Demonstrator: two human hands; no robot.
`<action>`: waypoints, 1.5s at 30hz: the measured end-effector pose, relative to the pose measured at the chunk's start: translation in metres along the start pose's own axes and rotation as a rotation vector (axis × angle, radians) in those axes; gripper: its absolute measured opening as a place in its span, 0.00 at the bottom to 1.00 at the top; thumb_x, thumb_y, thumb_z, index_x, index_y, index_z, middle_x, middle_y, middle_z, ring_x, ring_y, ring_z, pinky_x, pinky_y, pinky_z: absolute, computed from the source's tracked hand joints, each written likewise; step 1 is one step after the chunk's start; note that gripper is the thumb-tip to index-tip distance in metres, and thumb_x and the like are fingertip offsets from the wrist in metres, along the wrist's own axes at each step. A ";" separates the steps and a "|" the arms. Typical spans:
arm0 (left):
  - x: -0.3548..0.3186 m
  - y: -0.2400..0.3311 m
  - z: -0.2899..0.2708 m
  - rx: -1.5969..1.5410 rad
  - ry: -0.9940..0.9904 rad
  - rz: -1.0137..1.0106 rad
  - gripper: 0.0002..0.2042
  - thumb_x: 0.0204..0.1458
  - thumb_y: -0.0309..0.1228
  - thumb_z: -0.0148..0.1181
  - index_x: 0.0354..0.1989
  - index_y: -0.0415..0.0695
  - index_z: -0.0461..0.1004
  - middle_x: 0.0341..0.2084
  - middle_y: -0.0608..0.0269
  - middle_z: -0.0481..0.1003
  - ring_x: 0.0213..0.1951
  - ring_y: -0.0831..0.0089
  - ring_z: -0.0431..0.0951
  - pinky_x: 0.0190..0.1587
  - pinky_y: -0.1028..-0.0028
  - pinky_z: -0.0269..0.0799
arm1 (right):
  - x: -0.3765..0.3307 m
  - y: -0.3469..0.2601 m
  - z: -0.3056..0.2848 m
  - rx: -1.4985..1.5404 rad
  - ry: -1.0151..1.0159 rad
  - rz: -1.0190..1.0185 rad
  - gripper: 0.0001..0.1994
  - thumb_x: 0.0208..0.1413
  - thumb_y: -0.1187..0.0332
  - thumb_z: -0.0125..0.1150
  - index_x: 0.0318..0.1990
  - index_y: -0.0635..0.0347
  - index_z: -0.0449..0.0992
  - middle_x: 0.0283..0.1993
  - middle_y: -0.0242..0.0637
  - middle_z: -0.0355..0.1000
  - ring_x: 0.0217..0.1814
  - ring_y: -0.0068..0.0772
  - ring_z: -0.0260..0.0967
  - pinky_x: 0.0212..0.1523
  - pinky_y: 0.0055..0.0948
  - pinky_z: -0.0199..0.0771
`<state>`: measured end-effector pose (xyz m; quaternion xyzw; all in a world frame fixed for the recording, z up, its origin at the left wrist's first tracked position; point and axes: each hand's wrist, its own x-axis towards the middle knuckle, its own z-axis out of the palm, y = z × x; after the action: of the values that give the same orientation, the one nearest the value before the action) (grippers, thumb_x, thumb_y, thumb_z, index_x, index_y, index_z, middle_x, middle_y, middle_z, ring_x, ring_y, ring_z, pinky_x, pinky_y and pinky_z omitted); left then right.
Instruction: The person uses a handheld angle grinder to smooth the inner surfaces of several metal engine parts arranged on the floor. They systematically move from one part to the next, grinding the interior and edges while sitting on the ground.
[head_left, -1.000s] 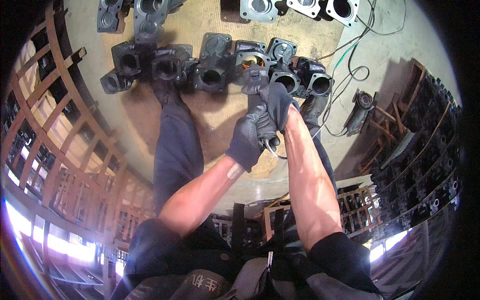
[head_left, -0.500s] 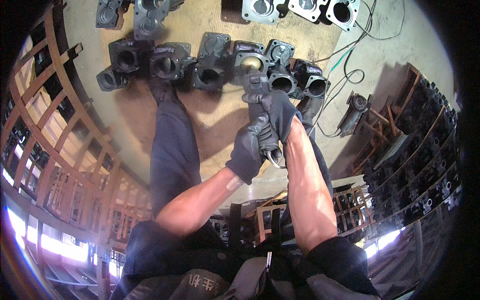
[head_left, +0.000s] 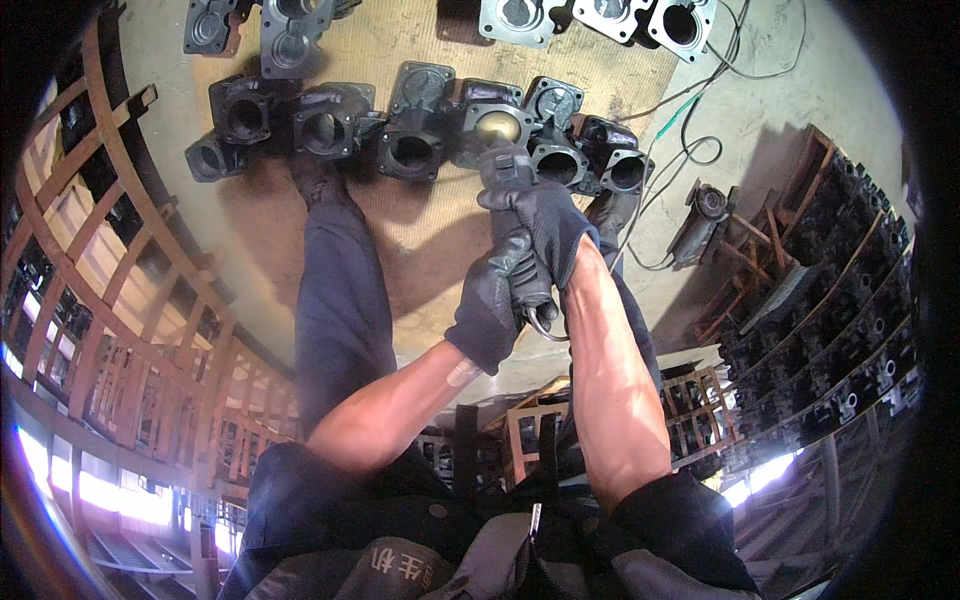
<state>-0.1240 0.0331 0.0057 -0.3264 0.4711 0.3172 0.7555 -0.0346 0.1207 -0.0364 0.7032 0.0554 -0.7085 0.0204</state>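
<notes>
Black-gloved left hand (head_left: 488, 290) and right hand (head_left: 552, 225) both wrap firmly around a black cylindrical tool (head_left: 505, 166), apparently sharing its weight. Its head overlaps a grey square-flanged metal casting (head_left: 469, 131), nearer the tan ribbed sheet's (head_left: 385, 50) right edge than its left.

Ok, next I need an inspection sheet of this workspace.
Surface: tan mat on grey floor.
Job's things: power tool, its head at a metal part with a bright round centre; contact unclear. Dark metal parts on both sides.
Clutter: second power tool lying at right.
Hands: gloved left hand grips the tool's rear; gloved right hand, nearer its head.
Cables: cord, partly green, looped at right.
Surroundings: rusty rack left, stacked dark parts right.
</notes>
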 end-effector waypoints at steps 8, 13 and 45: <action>0.034 0.006 -0.005 -0.285 -0.272 -0.057 0.09 0.59 0.39 0.47 0.32 0.48 0.68 0.18 0.72 0.68 0.15 0.76 0.68 0.17 0.72 0.70 | 0.013 -0.011 -0.007 0.064 -0.020 0.035 0.13 0.38 0.66 0.70 0.30 0.64 0.77 0.23 0.32 0.68 0.20 0.27 0.63 0.22 0.29 0.64; 0.035 0.008 0.001 -0.141 -0.107 0.006 0.08 0.59 0.37 0.48 0.31 0.49 0.68 0.18 0.74 0.68 0.16 0.78 0.67 0.18 0.75 0.68 | 0.019 -0.016 -0.008 -0.038 -0.007 0.000 0.16 0.37 0.65 0.71 0.31 0.67 0.77 0.25 0.34 0.70 0.22 0.30 0.64 0.25 0.32 0.65; 0.002 0.000 0.003 -0.114 -0.156 0.010 0.06 0.58 0.34 0.49 0.37 0.46 0.69 0.23 0.69 0.70 0.23 0.76 0.71 0.25 0.74 0.73 | 0.015 0.010 -0.011 -0.053 -0.097 -0.235 0.13 0.42 0.66 0.68 0.34 0.63 0.77 0.29 0.30 0.70 0.26 0.23 0.63 0.27 0.26 0.64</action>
<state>-0.1216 0.0355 0.0054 -0.3406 0.3936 0.3717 0.7687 -0.0224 0.1127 -0.0514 0.6560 0.1549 -0.7376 -0.0415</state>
